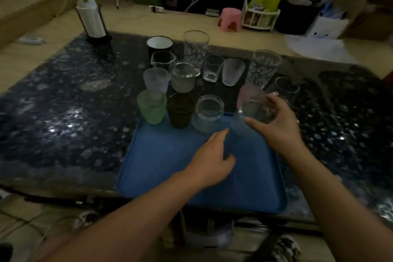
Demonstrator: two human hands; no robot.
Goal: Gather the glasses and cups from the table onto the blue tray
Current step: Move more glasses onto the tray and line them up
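Note:
The blue tray [170, 166] lies on the near edge of the dark speckled table [63, 112]. A green cup [152, 105], a dark cup [180, 110] and a clear jar glass [209, 114] stand along its far edge. My right hand [276, 121] is shut on a clear glass [256, 110], held above the tray's far right corner, in front of a pink cup [249, 92]. My left hand [212, 159] hovers over the tray with fingers apart, right by the glass's lower part; I cannot tell if it touches.
Several more glasses stand on the table beyond the tray: two tall patterned ones [195, 49] [263, 68], a black mug [159, 45], frosted cups [232, 71], and a clear glass [286, 89] to the right. A paper-cup holder [91, 17] stands far left.

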